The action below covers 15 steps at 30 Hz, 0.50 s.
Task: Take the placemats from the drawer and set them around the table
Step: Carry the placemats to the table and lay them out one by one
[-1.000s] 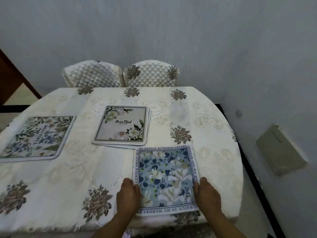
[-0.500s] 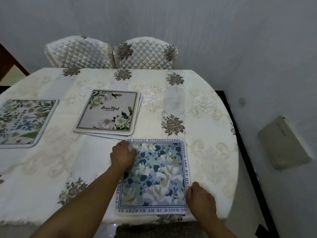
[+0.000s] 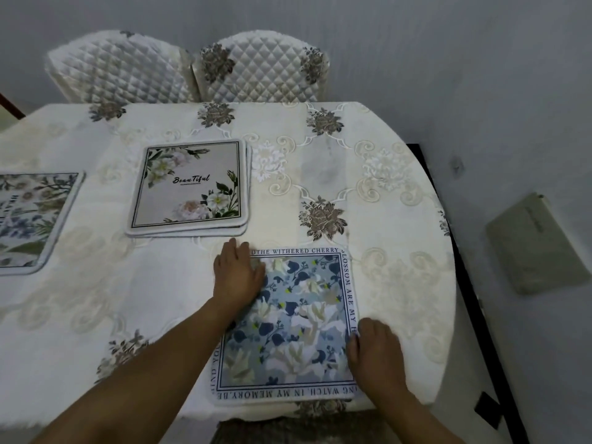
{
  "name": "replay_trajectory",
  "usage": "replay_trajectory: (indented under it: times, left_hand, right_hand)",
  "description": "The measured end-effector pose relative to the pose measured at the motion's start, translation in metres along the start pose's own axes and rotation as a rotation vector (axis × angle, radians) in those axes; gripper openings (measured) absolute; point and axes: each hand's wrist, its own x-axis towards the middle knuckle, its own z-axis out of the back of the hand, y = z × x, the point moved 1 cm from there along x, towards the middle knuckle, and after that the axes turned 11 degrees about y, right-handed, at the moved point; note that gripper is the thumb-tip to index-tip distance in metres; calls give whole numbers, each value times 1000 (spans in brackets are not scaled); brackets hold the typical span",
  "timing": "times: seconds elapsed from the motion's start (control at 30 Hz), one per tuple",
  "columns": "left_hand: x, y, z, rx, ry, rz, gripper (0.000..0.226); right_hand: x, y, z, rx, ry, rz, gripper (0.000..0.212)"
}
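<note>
Both hands' fingers point(image 3: 238, 254) flat, spread, pressing blue placemat point(image 3: 294, 318)

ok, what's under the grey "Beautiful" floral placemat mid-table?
The grey "Beautiful" floral placemat tops a stack: white edges of more mats peek out along its near and right sides. Their prints and exact count are covered. The cream embroidered tablecloth lies beneath.

A blue floral placemat point(image 3: 290, 325) is laid flat at the table's near edge, a stack of grey floral placemats point(image 3: 189, 187) beyond it, and another floral placemat point(image 3: 32, 219) far left.
</note>
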Motion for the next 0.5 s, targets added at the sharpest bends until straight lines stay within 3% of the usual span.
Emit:
replay_trajectory:
  times: [0.03, 0.13, 0.23, 0.33, 0.5]
  left_hand:
    - [-7, -3, -7, 32, 7, -4, 61]
    - [-19, -22, -19, 71, 78, -34, 65]
    - [-10, -37, -25, 108, 137, -108, 64]
    - [3, -39, -27, 134, 156, -158, 66]
    - [10, -15, -28, 136, 42, -260, 57]
  right_hand:
    - [11, 5, 2, 5, -35, 59, 9]
    - [59, 34, 5, -57, 8, 245, 46]
    - [107, 76, 3, -117, 158, 374, 63]
    - [139, 105, -3, -195, 255, 409, 63]
    - [145, 93, -13, -156, 163, 456, 65]
